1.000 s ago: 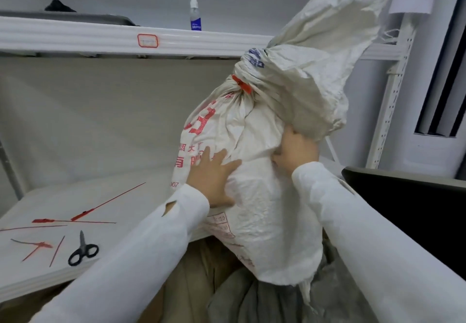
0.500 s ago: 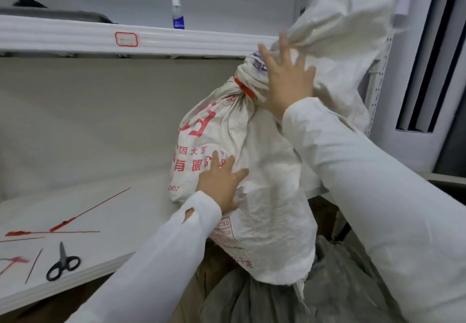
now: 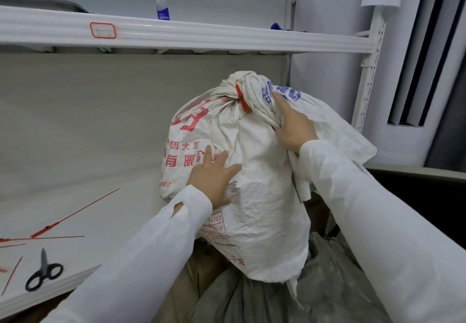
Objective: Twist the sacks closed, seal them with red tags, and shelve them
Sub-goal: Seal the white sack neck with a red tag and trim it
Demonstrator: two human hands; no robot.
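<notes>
Since a moment ago the right hand (image 3: 292, 131) has come down, and its fingers grasp the folded top of the sack (image 3: 264, 209) beside the red tag (image 3: 240, 96); the left hand (image 3: 214, 179) presses flat on its side. Part of the sack hangs over the edge of the shelf (image 3: 113, 209), so it may slip off if the push is weak. Scissors (image 3: 44, 272) and spare tags (image 3: 58, 226) lie further left, and a spray bottle (image 3: 161, 2) stands on the upper shelf (image 3: 227, 37).
</notes>
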